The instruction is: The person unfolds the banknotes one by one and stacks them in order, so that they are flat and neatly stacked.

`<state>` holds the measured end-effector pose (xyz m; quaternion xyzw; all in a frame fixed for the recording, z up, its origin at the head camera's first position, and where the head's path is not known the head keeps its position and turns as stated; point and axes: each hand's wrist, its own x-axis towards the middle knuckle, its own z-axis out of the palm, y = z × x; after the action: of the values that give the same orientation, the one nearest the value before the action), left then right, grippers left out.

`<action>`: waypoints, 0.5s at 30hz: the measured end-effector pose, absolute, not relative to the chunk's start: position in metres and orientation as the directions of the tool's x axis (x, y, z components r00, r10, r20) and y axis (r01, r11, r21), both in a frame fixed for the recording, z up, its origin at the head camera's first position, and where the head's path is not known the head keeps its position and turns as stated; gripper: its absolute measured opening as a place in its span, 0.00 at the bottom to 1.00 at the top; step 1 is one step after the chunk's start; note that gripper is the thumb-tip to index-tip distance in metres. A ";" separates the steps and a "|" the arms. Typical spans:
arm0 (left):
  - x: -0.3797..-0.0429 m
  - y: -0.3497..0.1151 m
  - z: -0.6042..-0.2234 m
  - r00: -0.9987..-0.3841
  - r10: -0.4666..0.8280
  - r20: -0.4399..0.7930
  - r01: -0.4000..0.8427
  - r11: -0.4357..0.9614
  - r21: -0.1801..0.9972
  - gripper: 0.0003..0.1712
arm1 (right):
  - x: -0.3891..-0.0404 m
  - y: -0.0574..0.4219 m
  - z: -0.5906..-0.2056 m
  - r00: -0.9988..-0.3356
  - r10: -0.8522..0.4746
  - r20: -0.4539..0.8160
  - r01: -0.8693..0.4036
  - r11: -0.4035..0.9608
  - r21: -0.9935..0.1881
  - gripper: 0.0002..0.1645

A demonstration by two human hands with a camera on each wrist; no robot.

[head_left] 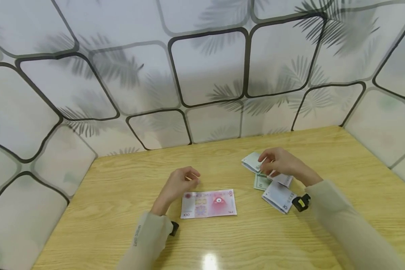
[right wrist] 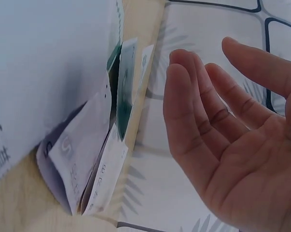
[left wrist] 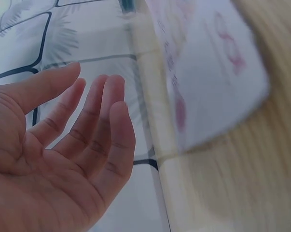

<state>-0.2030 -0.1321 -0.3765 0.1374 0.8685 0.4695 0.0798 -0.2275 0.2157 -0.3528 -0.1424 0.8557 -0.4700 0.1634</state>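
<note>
On my remote feed I saw the left hand [head_left: 179, 183] just beside the upper left corner of the pink note [head_left: 219, 204], which lay unfolded on the wooden table [head_left: 121, 202]; its fingers curved loosely, thumb apart, holding nothing. I had the right hand [head_left: 281, 163] hovering, likewise relaxed with thumb and fingers apart, above the pale folded notes [head_left: 278, 196] and a green note [head_left: 262, 183], right of the pink one.

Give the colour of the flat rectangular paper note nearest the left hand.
Paper note: mainly pink and white, clearest in the head view.
</note>
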 end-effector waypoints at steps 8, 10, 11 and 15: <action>-0.212 -0.111 -0.375 -0.946 0.325 -0.005 0.171 0.511 0.842 0.10 | -0.232 0.222 -0.351 -0.922 -0.369 -0.116 -0.117 0.553 -0.825 0.17; -0.215 -0.107 -0.375 -0.945 0.327 -0.008 0.168 0.506 0.846 0.10 | -0.234 0.222 -0.351 -0.927 -0.357 -0.112 -0.116 0.557 -0.822 0.17; -0.216 -0.104 -0.375 -0.945 0.328 -0.009 0.166 0.502 0.849 0.10 | -0.235 0.223 -0.351 -0.929 -0.352 -0.110 -0.114 0.559 -0.821 0.17; -0.220 -0.095 -0.378 -0.942 0.336 0.001 0.173 0.483 0.858 0.10 | -0.237 0.225 -0.352 -0.939 -0.332 -0.092 -0.121 0.568 -0.814 0.18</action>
<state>-0.2198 -0.0951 -0.3779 0.1484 0.8571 0.4861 0.0836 -0.2369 0.2246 -0.3524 -0.1290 0.8775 -0.4465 0.1180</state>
